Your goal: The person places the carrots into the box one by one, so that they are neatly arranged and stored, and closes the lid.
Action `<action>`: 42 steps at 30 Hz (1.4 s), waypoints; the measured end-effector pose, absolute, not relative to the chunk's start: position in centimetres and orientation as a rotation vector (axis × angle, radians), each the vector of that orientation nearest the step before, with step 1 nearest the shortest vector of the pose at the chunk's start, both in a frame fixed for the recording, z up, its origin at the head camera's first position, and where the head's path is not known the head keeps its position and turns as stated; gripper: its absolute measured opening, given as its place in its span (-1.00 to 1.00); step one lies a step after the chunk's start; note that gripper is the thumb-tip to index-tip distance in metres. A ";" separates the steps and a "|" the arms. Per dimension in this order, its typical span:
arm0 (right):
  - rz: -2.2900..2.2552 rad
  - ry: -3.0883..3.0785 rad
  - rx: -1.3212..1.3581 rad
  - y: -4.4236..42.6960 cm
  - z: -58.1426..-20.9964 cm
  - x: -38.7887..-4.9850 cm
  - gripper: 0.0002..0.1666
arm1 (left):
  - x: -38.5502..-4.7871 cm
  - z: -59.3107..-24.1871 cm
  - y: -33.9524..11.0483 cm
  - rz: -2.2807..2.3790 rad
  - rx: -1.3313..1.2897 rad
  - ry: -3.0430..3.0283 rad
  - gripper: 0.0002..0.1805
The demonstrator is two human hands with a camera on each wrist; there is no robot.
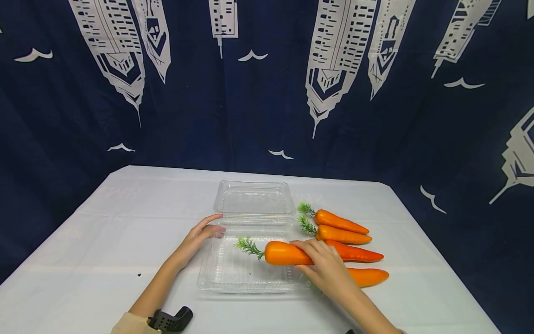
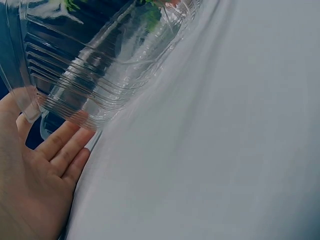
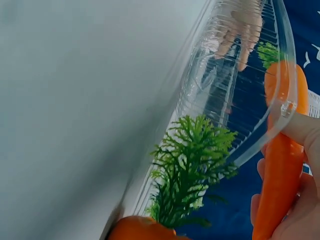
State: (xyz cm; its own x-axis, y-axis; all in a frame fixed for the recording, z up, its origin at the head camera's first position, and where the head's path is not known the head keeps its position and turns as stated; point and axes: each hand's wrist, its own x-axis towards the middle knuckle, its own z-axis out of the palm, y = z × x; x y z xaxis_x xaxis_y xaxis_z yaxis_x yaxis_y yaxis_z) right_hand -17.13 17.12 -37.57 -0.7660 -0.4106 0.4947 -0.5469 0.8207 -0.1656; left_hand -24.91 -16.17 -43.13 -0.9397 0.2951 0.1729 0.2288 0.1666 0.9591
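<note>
Now the right hand (image 1: 327, 269) is clamped round a carrot (image 1: 283, 253) over the clear container (image 1: 223, 284); the left hand (image 1: 199, 235), fingers relaxed, touches the container's left edge. Four more carrots (image 1: 343, 221) lie rightward, a navy curtain (image 1: 258, 111) behind.

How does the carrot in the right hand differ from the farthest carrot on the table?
The right hand grips the held carrot, partly over the clear container; the farthest carrot lies on the white table. In the head view, the hand covers part of the held carrot, while the farthest carrot shows whole. Both are orange with green leaves pointing left.
</note>
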 end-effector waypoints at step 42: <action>0.383 -2.681 0.842 13.1 -37.7 -21.2 -0.43 | -24.9 -43.2 -16.2 1.906 0.451 2.353 -0.55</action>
